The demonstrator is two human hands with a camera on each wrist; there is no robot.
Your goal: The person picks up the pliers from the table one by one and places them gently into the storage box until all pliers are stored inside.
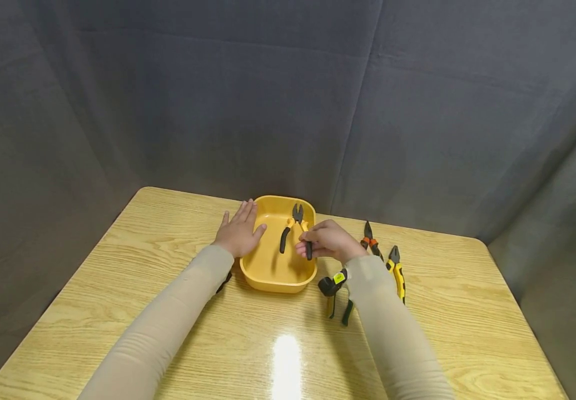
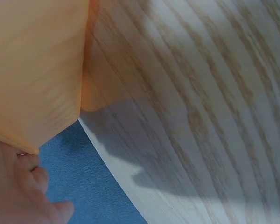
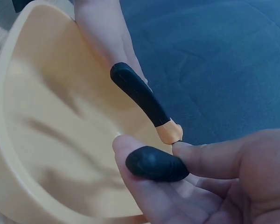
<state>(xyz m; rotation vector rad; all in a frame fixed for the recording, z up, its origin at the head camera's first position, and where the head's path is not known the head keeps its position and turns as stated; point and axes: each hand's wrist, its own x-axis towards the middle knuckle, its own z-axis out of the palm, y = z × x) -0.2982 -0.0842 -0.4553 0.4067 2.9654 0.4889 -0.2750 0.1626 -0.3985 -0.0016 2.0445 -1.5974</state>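
Pliers (image 1: 297, 213) with black-and-yellow handles hang spread apart over a yellow basin (image 1: 263, 272). My right hand (image 1: 333, 241) pinches one of their handles between thumb and fingers. In the right wrist view, the other black handle (image 3: 140, 95) sticks out free above the basin. Straight fingers of my left hand (image 1: 240, 233) lie along the basin's left rim, thumb over its inner side. The left wrist view has that hand (image 2: 18, 186) at the rim, beside the basin's outer wall (image 2: 37, 60).
Right of the basin, on the wooden table (image 1: 158, 244), lie pliers with orange-and-black handles (image 1: 368, 230) and yellow-and-black pliers (image 1: 396, 271). Dark green handles (image 1: 348, 314) show partly under the right forearm. A grey curtain (image 1: 268, 111) hangs behind the table.
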